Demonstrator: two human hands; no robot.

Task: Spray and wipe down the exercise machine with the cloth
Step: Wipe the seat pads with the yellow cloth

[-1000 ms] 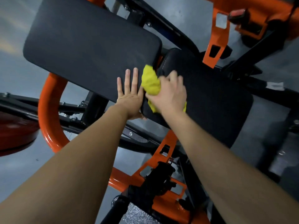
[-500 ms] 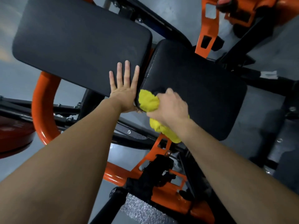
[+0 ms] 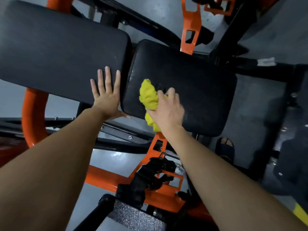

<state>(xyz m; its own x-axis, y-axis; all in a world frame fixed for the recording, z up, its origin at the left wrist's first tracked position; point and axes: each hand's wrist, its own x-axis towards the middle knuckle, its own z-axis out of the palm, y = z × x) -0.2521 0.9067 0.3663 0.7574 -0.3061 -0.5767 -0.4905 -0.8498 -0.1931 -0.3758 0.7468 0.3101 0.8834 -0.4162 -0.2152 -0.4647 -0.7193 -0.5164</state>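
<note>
Yellow cloth (image 3: 149, 95) sits bunched under the right grip (image 3: 168, 110), whose fingers curl over it and press it onto the seat pad (image 3: 200, 90). One tuft pokes out ahead of the fingertips, and a tail hangs back beside the wrist, over the pad's near edge. The left grip (image 3: 106, 99) lies flat just left of the right one, fingers straight and spread on the back pad (image 3: 58, 55). It holds nothing and seems only to brace.

The cloth looks soft, light and limp, and will crumple to any shape. It is best taken as a wad in the palm with the fingers over the top, as it is now. The loose tail could drag or snag on the orange frame (image 3: 158, 138) just behind the wrist, so tucking it in would help.

The seat pad looks like smooth, firm, vinyl-like padding. Faint wet specks show to the right of the right grip, so the cloth should glide under moderate pressure. Both pads are fixed to the machine and need no holding. No spray bottle is in view.
</note>
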